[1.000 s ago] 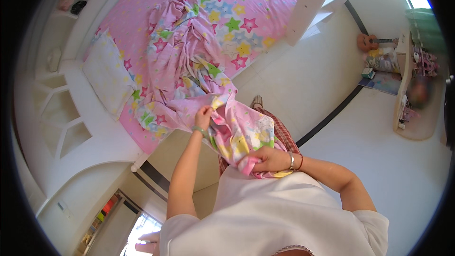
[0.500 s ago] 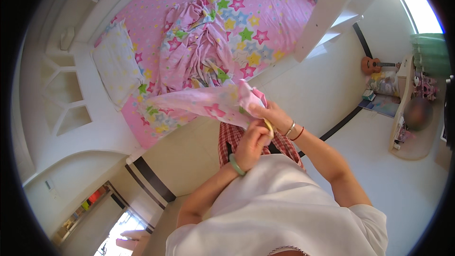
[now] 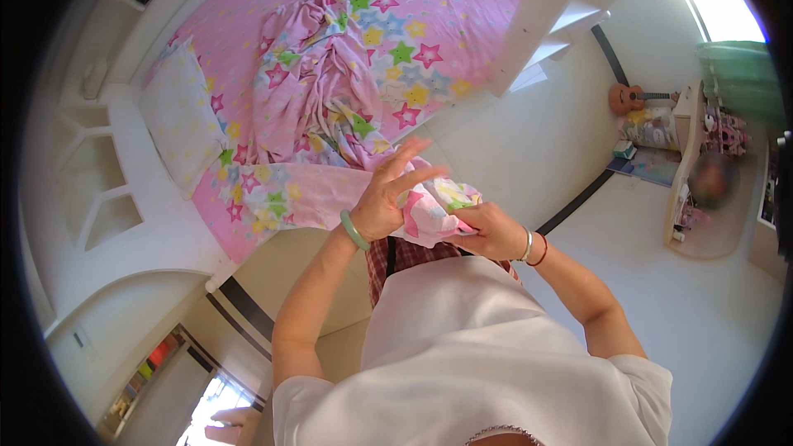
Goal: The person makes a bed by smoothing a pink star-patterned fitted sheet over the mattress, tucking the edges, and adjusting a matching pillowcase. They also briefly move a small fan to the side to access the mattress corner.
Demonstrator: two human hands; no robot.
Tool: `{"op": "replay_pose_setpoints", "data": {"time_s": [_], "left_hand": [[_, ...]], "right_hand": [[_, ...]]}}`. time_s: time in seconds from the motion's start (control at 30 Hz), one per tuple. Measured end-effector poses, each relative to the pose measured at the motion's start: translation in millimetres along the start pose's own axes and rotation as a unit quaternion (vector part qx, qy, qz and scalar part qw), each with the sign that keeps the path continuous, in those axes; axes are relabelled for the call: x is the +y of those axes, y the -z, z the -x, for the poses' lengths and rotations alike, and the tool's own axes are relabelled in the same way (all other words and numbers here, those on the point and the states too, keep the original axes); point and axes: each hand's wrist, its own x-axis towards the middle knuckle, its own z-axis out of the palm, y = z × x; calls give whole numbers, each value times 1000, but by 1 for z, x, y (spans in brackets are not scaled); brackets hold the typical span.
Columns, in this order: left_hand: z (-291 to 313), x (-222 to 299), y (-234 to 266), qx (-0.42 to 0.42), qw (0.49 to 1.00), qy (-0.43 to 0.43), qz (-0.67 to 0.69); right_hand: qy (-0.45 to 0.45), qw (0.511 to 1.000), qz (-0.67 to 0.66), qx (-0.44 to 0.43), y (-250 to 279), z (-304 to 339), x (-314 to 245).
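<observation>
A pink star-print bed cover (image 3: 314,99) lies crumpled on the bed (image 3: 479,25). Part of the same printed cloth stretches from the bed's near edge toward my body. My right hand (image 3: 490,230) is closed on a bunched end of it, in front of my waist. Fingers spread and raised, my left hand (image 3: 387,198) is beside the bunched cloth, its palm side by the fabric. Whether the left palm touches the cloth I cannot tell. A green bangle is on my left wrist, a silver bracelet and a red cord on my right.
A pale pillow (image 3: 183,111) rests at the bed's left end, by white shelving (image 3: 99,173). A white ladder-like frame (image 3: 549,16) rises at the bed's right. Farther right are a small guitar (image 3: 628,99), a curved desk (image 3: 681,182) and a green curtain (image 3: 735,74).
My left hand has let go of the cloth, opened and moved left and up. My right hand keeps its grip, slightly lower. The yellowish loop between my hands no longer shows.
</observation>
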Motion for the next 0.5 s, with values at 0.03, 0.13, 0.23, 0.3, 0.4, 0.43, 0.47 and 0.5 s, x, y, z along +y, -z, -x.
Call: {"op": "replay_pose_setpoints", "data": {"time_s": [0.03, 0.13, 0.23, 0.3, 0.4, 0.43, 0.47, 0.5], "left_hand": [[-7, 6, 4, -47, 997, -7, 63], [-17, 17, 9, -88, 976, 29, 196], [0, 25, 4, -39, 942, 147, 301], [7, 35, 2, -4, 941, 178, 289], [17, 42, -7, 12, 920, 256, 295], [24, 40, -13, 18, 904, 288, 316], [28, 39, -20, 24, 886, 318, 336], [29, 39, -24, 27, 860, 366, 355]], "right_hand": [[-7, 1000, -13, 13, 1, 2, 2], [-50, 993, -101, 46, 3, 5, 5], [-72, 972, -196, 112, 0, 10, 21], [-95, 937, -284, 179, 1, 6, 22], [-95, 923, -284, 240, 3, 3, 35], [-88, 926, -274, 244, 5, 1, 34], [-81, 929, -263, 247, 6, -2, 32], [6, 939, -214, 270, 3, -10, 30]]}}
